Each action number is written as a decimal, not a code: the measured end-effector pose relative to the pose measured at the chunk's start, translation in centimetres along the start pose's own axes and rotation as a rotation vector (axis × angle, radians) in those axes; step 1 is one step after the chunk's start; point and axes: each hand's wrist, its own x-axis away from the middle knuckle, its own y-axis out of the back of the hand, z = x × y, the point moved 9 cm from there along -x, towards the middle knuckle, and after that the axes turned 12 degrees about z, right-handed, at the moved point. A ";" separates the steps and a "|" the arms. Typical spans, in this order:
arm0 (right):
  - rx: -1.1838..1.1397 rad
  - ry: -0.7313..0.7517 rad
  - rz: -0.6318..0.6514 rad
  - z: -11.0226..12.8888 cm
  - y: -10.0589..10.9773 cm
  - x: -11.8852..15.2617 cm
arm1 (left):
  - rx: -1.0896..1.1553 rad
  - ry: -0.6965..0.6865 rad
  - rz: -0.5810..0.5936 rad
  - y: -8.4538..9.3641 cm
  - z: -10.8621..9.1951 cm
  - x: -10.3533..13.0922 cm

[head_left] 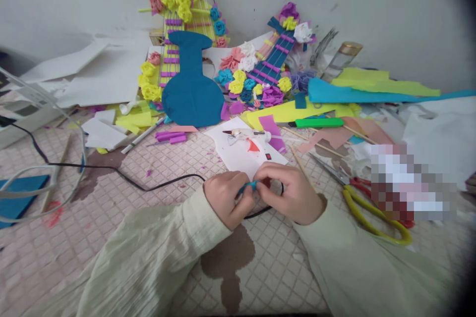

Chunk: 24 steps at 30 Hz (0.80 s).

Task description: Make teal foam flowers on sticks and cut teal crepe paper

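Note:
My left hand and my right hand meet over the middle of the table. Between them, both sets of fingertips pinch a small piece of blue paper, mostly hidden by the fingers. Just beyond the hands, a white glue gun with an orange-red trigger lies on a white sheet. A blue guitar-shaped cutout leans upright behind it. Two decorated guitar-like pieces, one yellow and one blue, stand against the wall with paper flowers on them.
To the right lie yellow-handled scissors, a green cutter and thin wooden sticks. A black cord crosses the table on the left. Purple paper rolls, yellow scraps and a glass jar stand or lie farther back.

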 end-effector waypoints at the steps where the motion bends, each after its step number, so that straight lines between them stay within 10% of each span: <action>1: 0.003 0.001 0.003 0.0 0.0 0.0 | -0.004 0.000 -0.003 0.0 0.0 0.0; 24: 0.051 -0.036 0.046 -0.2 -0.5 0.0 | -0.041 0.044 0.020 -0.2 0.3 0.0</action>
